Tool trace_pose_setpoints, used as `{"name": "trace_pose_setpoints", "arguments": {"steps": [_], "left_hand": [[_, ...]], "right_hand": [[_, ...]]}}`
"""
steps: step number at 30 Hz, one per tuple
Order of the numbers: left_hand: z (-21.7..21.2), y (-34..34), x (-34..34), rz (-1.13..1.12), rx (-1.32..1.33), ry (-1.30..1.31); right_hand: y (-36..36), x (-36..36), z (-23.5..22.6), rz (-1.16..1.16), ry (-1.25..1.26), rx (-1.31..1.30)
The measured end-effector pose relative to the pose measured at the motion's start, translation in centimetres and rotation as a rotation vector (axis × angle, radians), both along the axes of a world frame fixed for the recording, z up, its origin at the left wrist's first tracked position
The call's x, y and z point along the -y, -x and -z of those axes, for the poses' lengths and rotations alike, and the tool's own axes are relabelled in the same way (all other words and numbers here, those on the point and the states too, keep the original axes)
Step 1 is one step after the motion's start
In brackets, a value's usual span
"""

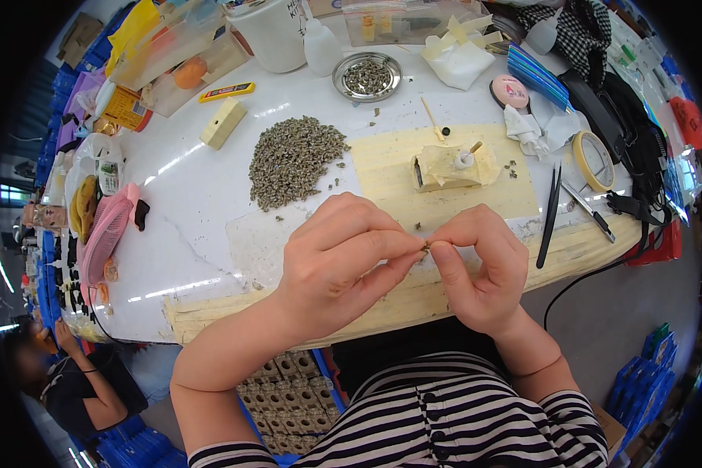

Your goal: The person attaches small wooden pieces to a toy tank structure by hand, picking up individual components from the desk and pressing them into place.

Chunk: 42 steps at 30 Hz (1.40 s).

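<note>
Fingertips meeting over the near edge of the white table (195, 210); left hand (339, 261) and right hand (480, 265) both pinching one tiny dark part (426, 247), mostly hidden between thumbs and forefingers, its shape too small to make out; just beyond, a pale yellow taped block (448, 165) on a yellow mat (390, 160); farther left, a heap of small grey-green pieces (292, 158); far off, a round metal dish (366, 76) with more of the same; to the right, black tweezers (552, 210) and a roll of tape (594, 160); pink fan (105, 230) at left edge; another person (70, 386) cut off at lower left.
</note>
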<state>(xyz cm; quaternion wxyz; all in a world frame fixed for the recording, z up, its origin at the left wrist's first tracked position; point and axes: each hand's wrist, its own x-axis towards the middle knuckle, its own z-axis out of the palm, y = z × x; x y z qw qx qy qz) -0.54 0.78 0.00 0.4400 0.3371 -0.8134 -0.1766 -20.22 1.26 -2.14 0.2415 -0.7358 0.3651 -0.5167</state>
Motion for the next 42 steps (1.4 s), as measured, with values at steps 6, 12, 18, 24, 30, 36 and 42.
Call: {"name": "trace_pose_setpoints", "arguments": {"steps": [6,12,18,24,30,36,42], "left_hand": [[-0.03,-0.12,0.11,0.02,-0.046,-0.066],[-0.02,-0.04,0.11,0.009,-0.041,-0.07],[-0.11,-0.06,0.0,0.003,-0.038,-0.08],[0.0,0.07,0.11,0.008,-0.07,-0.092],[-0.09,-0.1,0.12,0.007,-0.033,-0.083],[-0.14,-0.1,-0.02,-0.044,-0.027,-0.107],[-0.25,-0.09,0.0,-0.048,-0.038,-0.079]], "right_hand": [[0.13,-0.06,-0.07,-0.042,-0.097,0.026],[0.13,-0.07,-0.01,-0.026,-0.05,0.032],[0.05,-0.02,-0.02,-0.005,0.006,-0.012],[0.07,0.03,0.07,-0.026,-0.046,0.022],[0.04,0.01,-0.05,-0.009,0.003,0.033],[0.21,0.04,-0.35,-0.01,0.082,0.014],[0.12,0.03,-0.35,-0.001,0.074,-0.014]]}}
